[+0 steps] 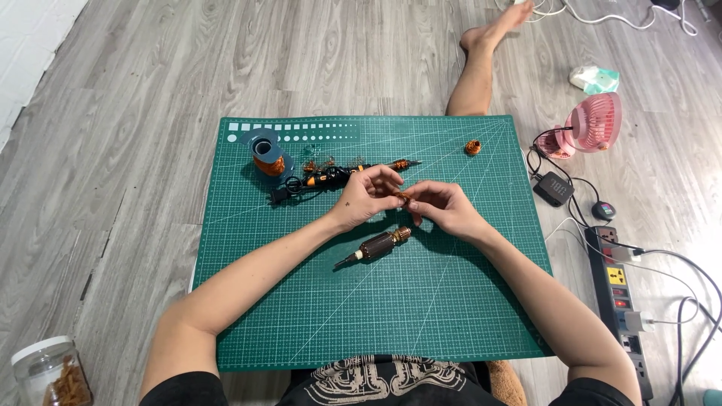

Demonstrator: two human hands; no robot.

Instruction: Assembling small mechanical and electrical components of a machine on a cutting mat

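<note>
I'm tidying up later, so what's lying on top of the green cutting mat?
On the cutting mat: a motor armature, a soldering iron, a copper wire spool and a small copper coil. The hands' grip covers most of a small copper piece.

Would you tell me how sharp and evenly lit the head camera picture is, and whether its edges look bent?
Head view: soft, even light, faint shadows under the left hand and right hand; the green cutting mat is sharp and glare-free; the small copper piece between the fingers is too small to resolve; mat edges bow slightly.
</note>
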